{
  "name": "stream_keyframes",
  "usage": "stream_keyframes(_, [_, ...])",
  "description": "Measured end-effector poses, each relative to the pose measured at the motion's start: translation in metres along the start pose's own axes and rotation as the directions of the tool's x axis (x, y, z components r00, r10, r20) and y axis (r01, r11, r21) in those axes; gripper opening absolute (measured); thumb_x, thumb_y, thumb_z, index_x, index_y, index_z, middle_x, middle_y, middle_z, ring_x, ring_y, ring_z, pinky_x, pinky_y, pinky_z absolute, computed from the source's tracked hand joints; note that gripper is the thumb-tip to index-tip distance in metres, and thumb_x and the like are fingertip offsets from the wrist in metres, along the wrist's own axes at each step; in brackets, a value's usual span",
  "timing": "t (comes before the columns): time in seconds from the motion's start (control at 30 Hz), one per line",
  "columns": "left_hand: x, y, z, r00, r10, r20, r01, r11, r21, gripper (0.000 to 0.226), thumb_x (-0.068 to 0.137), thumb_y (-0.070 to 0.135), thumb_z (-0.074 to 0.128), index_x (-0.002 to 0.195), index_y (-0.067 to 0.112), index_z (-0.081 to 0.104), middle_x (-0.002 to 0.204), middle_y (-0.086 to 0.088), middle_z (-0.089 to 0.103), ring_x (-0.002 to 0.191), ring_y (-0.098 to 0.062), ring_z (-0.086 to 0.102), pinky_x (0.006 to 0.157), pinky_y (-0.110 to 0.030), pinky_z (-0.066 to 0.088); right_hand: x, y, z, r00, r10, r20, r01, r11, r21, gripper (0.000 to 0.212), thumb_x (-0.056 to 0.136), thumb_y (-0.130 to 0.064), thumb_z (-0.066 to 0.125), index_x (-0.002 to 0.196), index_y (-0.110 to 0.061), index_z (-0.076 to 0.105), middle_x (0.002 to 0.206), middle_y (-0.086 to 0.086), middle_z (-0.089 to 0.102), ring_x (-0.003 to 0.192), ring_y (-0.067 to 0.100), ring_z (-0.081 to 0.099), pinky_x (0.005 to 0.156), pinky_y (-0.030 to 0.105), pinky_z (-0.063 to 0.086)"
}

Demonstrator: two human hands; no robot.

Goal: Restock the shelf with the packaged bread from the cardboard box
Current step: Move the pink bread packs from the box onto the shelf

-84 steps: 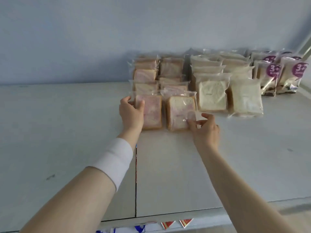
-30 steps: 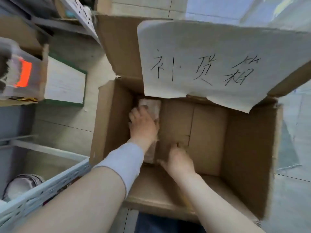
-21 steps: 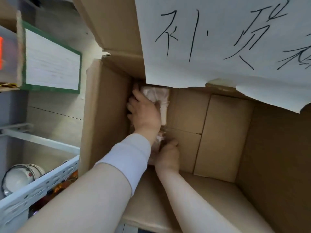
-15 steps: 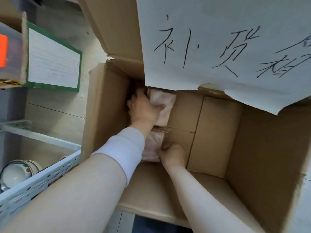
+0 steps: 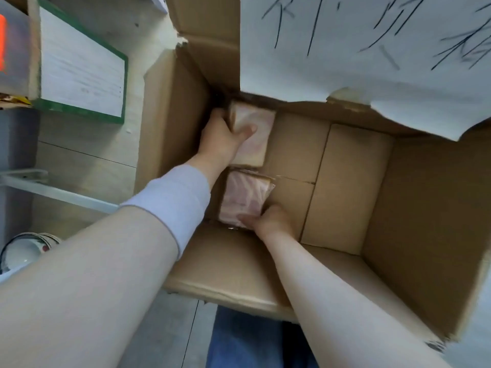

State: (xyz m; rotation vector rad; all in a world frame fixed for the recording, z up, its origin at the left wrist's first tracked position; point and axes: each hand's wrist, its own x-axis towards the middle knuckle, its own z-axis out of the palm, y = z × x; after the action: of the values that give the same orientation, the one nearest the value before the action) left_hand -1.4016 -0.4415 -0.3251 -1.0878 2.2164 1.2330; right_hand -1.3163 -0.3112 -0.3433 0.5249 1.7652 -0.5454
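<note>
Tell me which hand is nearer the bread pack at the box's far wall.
Left. The left hand grips the far pack, thumb across its face. The right hand is farther back, holding the near pack by its near edge.

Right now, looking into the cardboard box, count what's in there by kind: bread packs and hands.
Bread packs: 2, the far pack and the near pack.
Hands: 2, the left hand gripping the far pack, the right hand gripping the near pack.
Total: 4.
</note>
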Motion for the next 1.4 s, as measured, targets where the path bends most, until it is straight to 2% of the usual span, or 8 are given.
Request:
stream_keyframes(0.4, [-0.082,0.028,-0.04,0.987,-0.155,-0.042,0.133,0.934,-0.333,0.057,0.079,0.032,0.07,0.124,0.009,0.044,0.124,-0.008,0.057,0.115,-0.027,0.054,0.099,-0.04,0.044,-0.091,0.06,-0.094,0.979,0.016,-0.201,0.026,0.978,0.207,0.054,0.063,-0.035,0.083,0.103,-0.01,0.057,0.106,0.01,0.063,0.092,0.026,0.061,0.08,0.036,0.051])
stream_keyframes(0.53, [-0.17,0.044,-0.088,0.979,-0.191,-0.073,0.13,0.855,-0.502,0.044,0.08,0.029,0.069,0.115,0.015,0.048,0.107,0.0,0.06,0.096,-0.019,0.061,0.072,-0.028,0.05,-0.175,0.087,-0.132,0.967,-0.068,-0.246,0.146,0.938,0.315,0.046,0.065,-0.026,0.083,0.1,-0.003,0.063,0.095,0.014,0.066,0.069,0.024,0.062,0.069,0.035,0.054])
stream_keyframes(0.63, [-0.251,0.039,-0.13,0.976,-0.186,-0.11,0.075,0.77,-0.633,0.039,0.082,0.025,0.068,0.115,0.018,0.05,0.1,0.006,0.06,0.085,-0.009,0.059,0.049,-0.017,0.046,-0.234,0.105,-0.141,0.95,-0.167,-0.263,0.263,0.885,0.385,0.027,0.069,-0.018,0.08,0.085,-0.009,0.061,0.098,0.021,0.065,0.081,0.034,0.062,0.086,0.047,0.052])
stream_keyframes(0.83, [-0.438,-0.011,-0.213,0.923,-0.182,-0.34,-0.153,0.636,-0.756,0.029,0.077,0.027,0.072,0.102,0.023,0.059,0.109,-0.002,0.066,0.103,-0.021,0.062,0.082,-0.037,0.054,-0.365,0.11,-0.107,0.818,-0.535,-0.211,0.572,0.796,0.199,0.03,0.062,-0.036,0.083,0.072,-0.023,0.059,0.08,0.003,0.065,0.074,0.022,0.063,0.065,0.033,0.053])
stream_keyframes(1.0, [-0.598,-0.048,-0.304,0.735,-0.226,-0.639,-0.412,0.599,-0.686,0.022,0.075,0.021,0.075,0.095,0.019,0.064,0.094,0.004,0.068,0.091,-0.014,0.064,0.075,-0.026,0.05,-0.509,0.093,-0.04,0.602,-0.797,-0.044,0.798,0.602,0.012,0.039,0.059,-0.039,0.084,0.084,-0.016,0.065,0.081,0.004,0.071,0.073,0.019,0.067,0.07,0.035,0.055])
stream_keyframes(1.17, [-0.748,-0.105,-0.392,0.466,-0.255,-0.847,-0.614,0.597,-0.517,0.011,0.079,0.018,0.071,0.084,0.019,0.061,0.073,0.014,0.065,0.071,0.0,0.062,0.061,-0.014,0.048,-0.646,0.075,0.062,0.323,-0.929,0.182,0.94,0.338,0.055,0.041,0.061,-0.024,0.083,0.087,-0.004,0.059,0.079,0.01,0.069,0.059,0.011,0.068,0.071,0.03,0.057])
stream_keyframes(1.3, [-0.851,-0.187,-0.443,0.289,-0.317,-0.903,-0.681,0.595,-0.426,0.027,0.079,0.024,0.07,0.103,0.019,0.059,0.093,0.005,0.066,0.088,-0.008,0.064,0.068,-0.018,0.049,-0.728,0.083,0.176,0.129,-0.941,0.313,0.983,0.162,0.084,0.053,0.043,-0.042,0.082,0.082,-0.014,0.06,0.069,-0.001,0.072,0.057,0.006,0.068,0.057,0.02,0.053])
stream_keyframes(1.4, [-0.915,-0.269,-0.469,0.178,-0.398,-0.9,-0.683,0.608,-0.404,0.033,0.078,0.025,0.071,0.107,0.02,0.055,0.097,0.006,0.066,0.091,-0.008,0.064,0.072,-0.02,0.049,-0.765,0.095,0.285,0.066,-0.905,0.421,0.989,0.114,0.091,0.04,0.058,-0.027,0.085,0.086,-0.012,0.06,0.073,0.0,0.072,0.06,0.009,0.068,0.06,0.023,0.055])
